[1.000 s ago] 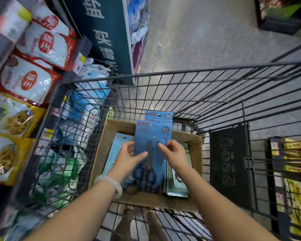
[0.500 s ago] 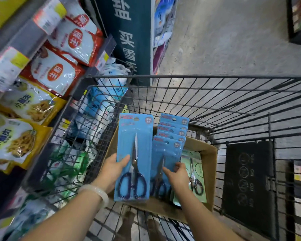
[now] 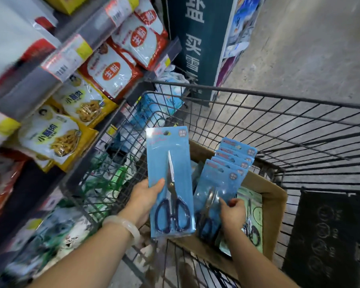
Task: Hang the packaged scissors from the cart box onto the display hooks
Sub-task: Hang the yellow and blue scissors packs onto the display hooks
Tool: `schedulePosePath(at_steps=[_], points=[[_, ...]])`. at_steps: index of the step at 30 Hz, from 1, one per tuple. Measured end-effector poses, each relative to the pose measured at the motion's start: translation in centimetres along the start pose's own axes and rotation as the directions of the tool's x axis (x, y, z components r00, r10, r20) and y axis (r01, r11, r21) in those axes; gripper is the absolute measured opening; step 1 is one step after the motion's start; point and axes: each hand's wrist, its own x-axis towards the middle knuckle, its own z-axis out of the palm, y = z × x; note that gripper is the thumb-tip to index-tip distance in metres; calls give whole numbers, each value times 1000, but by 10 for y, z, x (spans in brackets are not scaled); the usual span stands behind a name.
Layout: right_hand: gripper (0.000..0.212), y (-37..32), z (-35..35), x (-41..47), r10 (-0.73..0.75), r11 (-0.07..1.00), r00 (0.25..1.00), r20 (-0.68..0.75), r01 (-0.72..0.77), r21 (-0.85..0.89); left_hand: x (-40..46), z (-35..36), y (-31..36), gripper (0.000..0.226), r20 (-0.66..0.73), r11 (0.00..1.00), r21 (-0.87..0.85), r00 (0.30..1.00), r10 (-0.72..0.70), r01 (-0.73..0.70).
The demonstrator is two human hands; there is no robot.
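Gripping one blue-carded pack of black-handled scissors (image 3: 170,183) upright, your left hand (image 3: 146,199) is holding it over the brown cardboard box's (image 3: 274,196) left edge; your right hand (image 3: 233,210) is pinching the fanned blue packs (image 3: 222,177) inside.

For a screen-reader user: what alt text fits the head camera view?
A left hand holds one blue scissors pack upright above a wire cart, while the right hand grips a fanned stack of packs in a cardboard box. Snack bags fill shelves at left.
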Motion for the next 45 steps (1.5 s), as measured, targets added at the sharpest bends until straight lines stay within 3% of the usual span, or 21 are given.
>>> schedulePosePath(at_steps=[8,14,19,24,28,35,39,41,45], points=[[8,-26,-27,-20,-96,948,977,192,30,317,-28,-19,24,8,-37,953,-299,999,26,-36],[24,-108,-62,-54,-276,915,938,210,190,356,-64,-61,41,11,-79,889,-446,994,77,-104],[30,-168,-79,-143,-433,820,859,272,251,514,-120,-125,33,11,-162,824,-531,978,134,-201],[34,-168,-73,-249,-578,774,748,327,375,510,-198,-202,-4,14,-304,707,-615,932,197,-350],[32,-130,-52,-347,-657,746,600,457,430,509,-268,-277,-74,16,-407,652,-628,893,190,-425],[21,-28,19,-526,-612,781,329,719,395,484,-402,-399,-222,14,-639,558,-624,768,36,-546],[12,42,52,-625,-516,815,183,837,405,414,-473,-453,-306,20,-760,461,-615,636,-131,-639],[15,74,64,-667,-485,817,109,868,411,404,-503,-474,-343,9,-768,425,-628,606,-205,-652],[15,130,85,-736,-414,792,-36,909,477,380,-544,-510,-409,19,-775,396,-631,521,-356,-667]])
